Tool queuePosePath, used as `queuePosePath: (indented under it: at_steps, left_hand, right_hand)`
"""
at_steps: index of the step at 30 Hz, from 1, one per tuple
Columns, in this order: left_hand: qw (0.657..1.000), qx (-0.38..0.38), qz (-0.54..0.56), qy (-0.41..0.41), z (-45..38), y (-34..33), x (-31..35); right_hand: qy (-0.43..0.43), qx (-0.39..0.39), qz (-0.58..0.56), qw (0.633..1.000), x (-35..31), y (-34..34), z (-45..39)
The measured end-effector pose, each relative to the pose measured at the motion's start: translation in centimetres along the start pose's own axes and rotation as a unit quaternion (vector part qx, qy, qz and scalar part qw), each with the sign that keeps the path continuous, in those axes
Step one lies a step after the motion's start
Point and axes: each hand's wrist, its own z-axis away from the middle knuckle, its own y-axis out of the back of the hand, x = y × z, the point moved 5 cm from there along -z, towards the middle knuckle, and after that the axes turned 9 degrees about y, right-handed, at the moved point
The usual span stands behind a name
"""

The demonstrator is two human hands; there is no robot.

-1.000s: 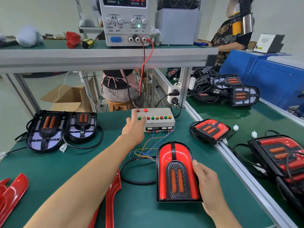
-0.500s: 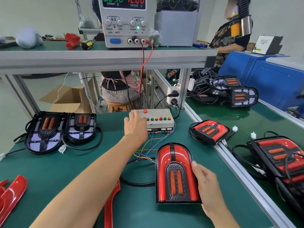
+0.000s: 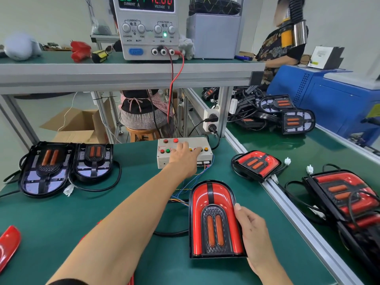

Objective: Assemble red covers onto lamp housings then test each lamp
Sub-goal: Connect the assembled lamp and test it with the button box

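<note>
Overhead, grey shelf above green bench mat.

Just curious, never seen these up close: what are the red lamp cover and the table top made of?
The red lamp cover looks like glossy moulded plastic: it shows sharp bright reflections and a smooth curved shape. The table top looks like a matte green rubber or vinyl mat, dull and even, with a silvery, probably aluminium, edge rail.

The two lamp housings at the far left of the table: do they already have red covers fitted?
No. Both lamp housings show bare black interiors, with no red covers on them.
</note>
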Motion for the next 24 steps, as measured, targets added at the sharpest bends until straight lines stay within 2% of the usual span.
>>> queuePosePath:
  at_steps: [5, 24]
  left_hand:
    - [1.000, -0.009, -0.003, 0.009, -0.26, -0.02, 0.23]
    - [1.000, 0.000, 0.012, 0.012, -0.48, -0.77, 0.55]
  right_hand:
    - [0.004, 0.023, 0.018, 1.000, -0.18, 0.17, 0.10]
    - [0.001, 0.019, 0.013, 1.000, -0.29, 0.13, 0.13]
